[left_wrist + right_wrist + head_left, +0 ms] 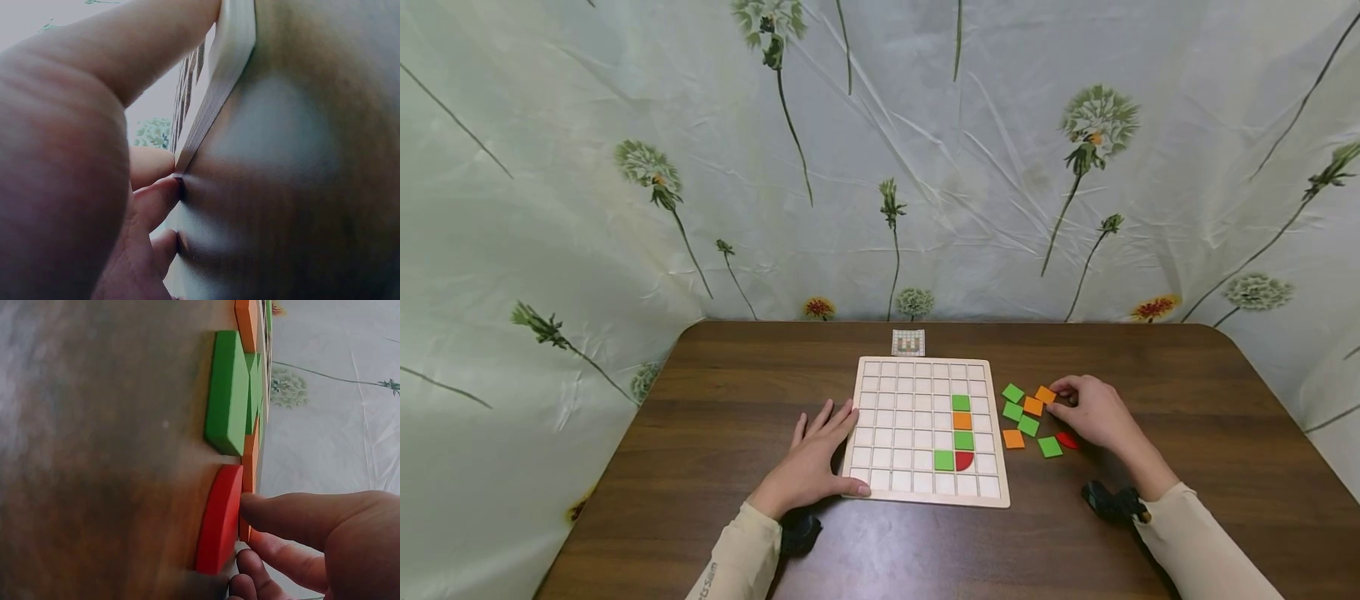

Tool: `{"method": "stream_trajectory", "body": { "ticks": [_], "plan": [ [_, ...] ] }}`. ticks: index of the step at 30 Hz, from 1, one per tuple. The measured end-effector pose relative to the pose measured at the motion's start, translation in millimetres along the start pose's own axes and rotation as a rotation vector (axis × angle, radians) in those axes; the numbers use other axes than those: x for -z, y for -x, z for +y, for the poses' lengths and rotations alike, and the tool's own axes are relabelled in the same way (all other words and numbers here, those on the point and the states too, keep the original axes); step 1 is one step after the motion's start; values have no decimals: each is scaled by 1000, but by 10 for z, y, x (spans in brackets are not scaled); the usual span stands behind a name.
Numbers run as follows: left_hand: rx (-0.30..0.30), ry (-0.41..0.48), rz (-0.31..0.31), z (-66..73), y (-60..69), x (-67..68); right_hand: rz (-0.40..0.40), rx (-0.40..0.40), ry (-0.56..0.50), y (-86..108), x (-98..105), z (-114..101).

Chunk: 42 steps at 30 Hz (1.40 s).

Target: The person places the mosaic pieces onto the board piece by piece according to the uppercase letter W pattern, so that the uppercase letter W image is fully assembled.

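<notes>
Right of board (915,419), orange tile (1044,395) is being pinched by nearer right hand (1096,412). Board's left edge is being touched by spread left hand (808,467).

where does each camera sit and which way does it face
Head: on the head, facing forward and down at table, board, loose tiles; left grip, right grip and sleeves show.
Left wrist: on that wrist, facing low across the table to the board's edge; thumb and fingers show.
Right wrist: on that wrist, facing low past the red piece and green tile; thumb and fingers pinch an orange tile.
Shared: head and right wrist both show the red piece and right grip.
</notes>
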State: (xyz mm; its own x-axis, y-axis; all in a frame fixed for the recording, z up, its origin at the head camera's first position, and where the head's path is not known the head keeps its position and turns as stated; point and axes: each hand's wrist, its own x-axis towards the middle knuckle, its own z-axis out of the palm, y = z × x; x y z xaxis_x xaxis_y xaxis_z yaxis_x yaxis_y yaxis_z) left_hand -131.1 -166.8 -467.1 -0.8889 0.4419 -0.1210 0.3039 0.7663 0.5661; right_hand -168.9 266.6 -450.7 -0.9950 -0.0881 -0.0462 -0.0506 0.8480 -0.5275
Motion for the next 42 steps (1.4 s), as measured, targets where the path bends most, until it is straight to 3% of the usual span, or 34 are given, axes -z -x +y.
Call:
{"method": "stream_trajectory", "body": {
  "ticks": [8,16,31,42],
  "plan": [
    [-6,3,6,2,0,5,12,-44,-12,-2,12,4],
    [-4,3,2,-5,-1,-4,76,-59,-36,50,23,-33],
    [-17,8,8,-6,-3,6,154,83,-66,210,-19,-455],
    [-5,2,-6,1,-5,11,123,138,-89,290,-172,-753]
  ]
}}
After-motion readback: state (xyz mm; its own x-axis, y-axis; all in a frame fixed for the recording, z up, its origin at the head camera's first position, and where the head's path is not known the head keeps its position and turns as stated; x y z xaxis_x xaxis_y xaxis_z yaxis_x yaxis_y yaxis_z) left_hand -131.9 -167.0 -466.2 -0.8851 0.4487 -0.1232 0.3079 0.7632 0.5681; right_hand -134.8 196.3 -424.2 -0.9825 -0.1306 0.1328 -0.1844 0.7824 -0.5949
